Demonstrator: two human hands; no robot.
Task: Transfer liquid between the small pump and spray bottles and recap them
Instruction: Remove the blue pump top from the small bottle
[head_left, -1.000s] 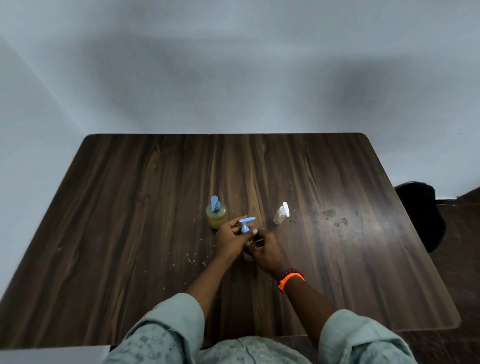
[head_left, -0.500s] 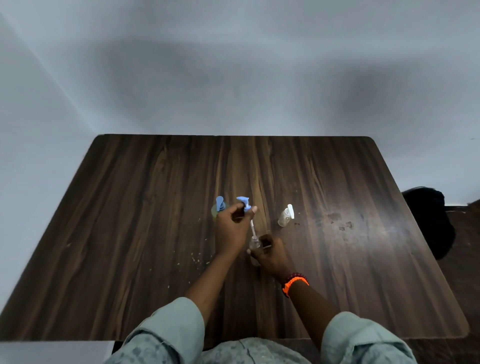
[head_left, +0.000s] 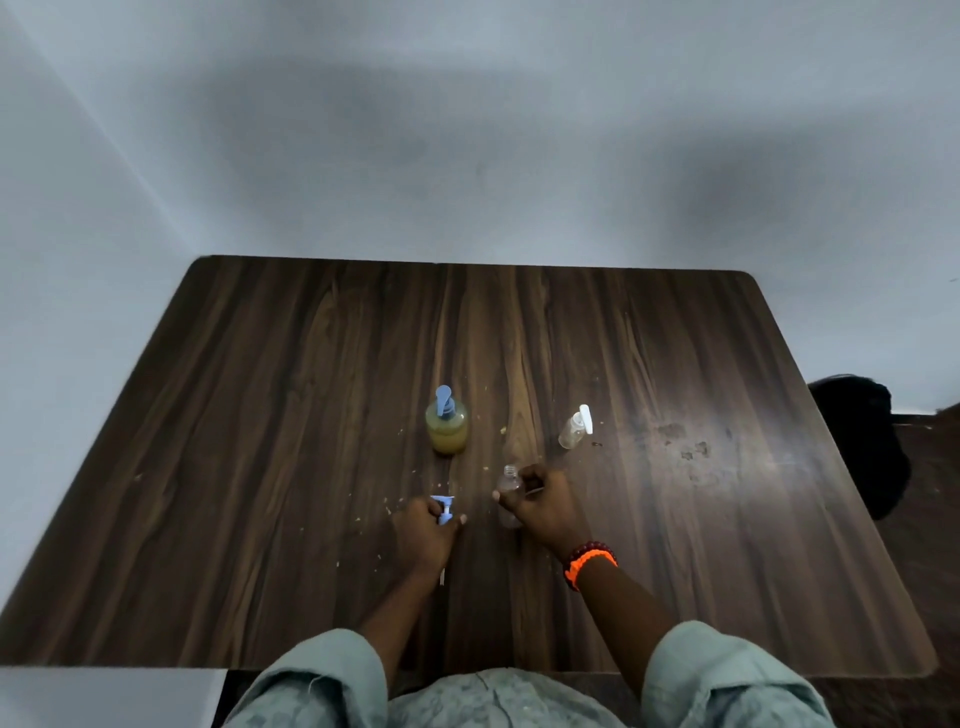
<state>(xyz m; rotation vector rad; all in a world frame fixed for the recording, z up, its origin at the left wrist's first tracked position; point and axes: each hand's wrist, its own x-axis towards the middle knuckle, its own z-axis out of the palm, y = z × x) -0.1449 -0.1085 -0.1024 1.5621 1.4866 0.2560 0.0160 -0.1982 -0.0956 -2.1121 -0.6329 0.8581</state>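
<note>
Dark wood-grain counter (head_left: 270, 467), seen from above. Left hand (head_left: 423, 535), near centre, curled round a blue pump head (head_left: 444, 508), its white dip tube (head_left: 442, 577) trailing toward the near edge. Right hand (head_left: 540, 504), just right of it, gripping a small clear uncapped bottle (head_left: 508, 486), mouth uppermost. Farther off: a capped pump bottle of yellow liquid (head_left: 447, 423) at centre; a small clear spray bottle with white top (head_left: 575, 428) to its right. Orange and dark bead bracelets (head_left: 589, 561) on right wrist.

Uncapped clear bottle (head_left: 508, 488) upright, blue pump head (head_left: 443, 508) left of it.
</note>
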